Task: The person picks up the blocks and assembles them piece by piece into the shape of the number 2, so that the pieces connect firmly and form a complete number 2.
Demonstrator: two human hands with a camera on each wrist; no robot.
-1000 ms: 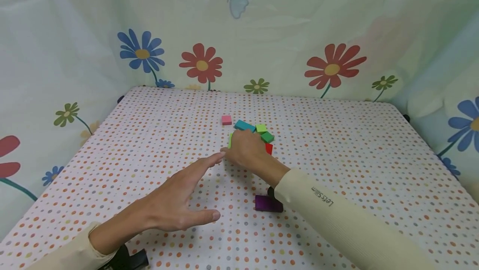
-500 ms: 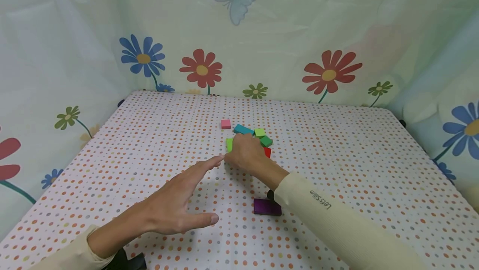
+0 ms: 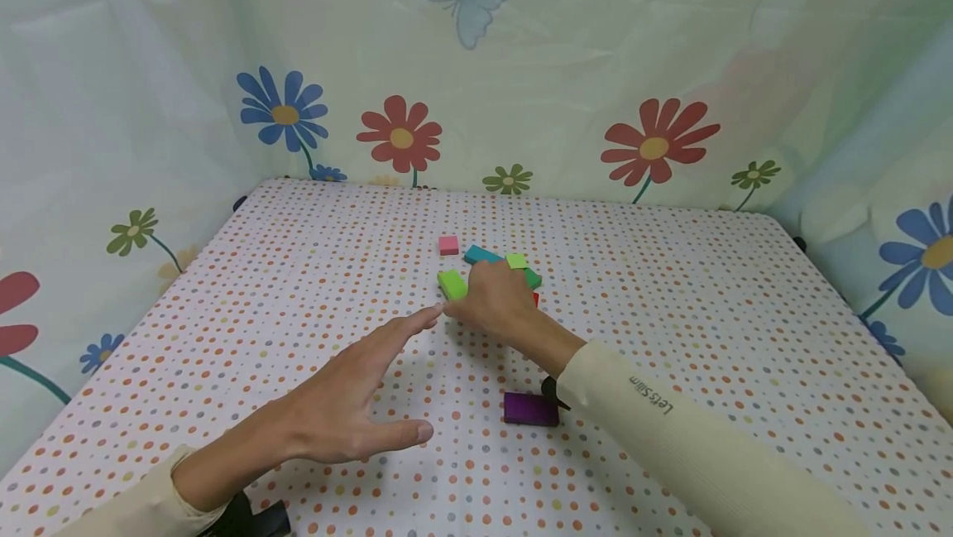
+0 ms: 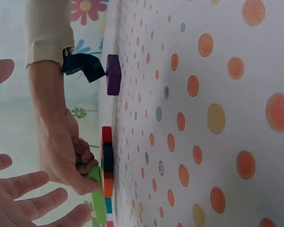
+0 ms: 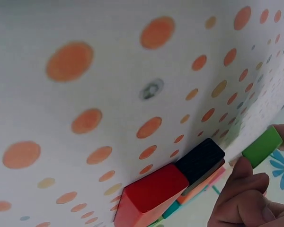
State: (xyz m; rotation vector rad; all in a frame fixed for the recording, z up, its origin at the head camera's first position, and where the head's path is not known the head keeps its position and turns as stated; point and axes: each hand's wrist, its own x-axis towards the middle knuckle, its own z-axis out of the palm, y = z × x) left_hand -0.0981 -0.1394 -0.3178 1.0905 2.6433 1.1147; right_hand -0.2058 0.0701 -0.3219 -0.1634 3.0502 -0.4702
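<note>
My right hand pinches a lime green block between thumb and fingers, just above a cluster of colored blocks. In the right wrist view one end of that lime block shows between the fingertips. Beside it stand a red block and a dark, nearly black block. An orange block is also visible under the hand in the left wrist view. My left hand is held over the table with fingers straight and thumb apart, holding nothing.
Behind the right hand lie a pink block, a blue block, a second lime block and a green block. A purple block lies nearer, by the right wrist. A dotted cloth covers the table.
The lime block in my right hand has turned, and more of its top shows at the left of the hand. The right hand has shifted slightly right. My left hand stays almost still.
</note>
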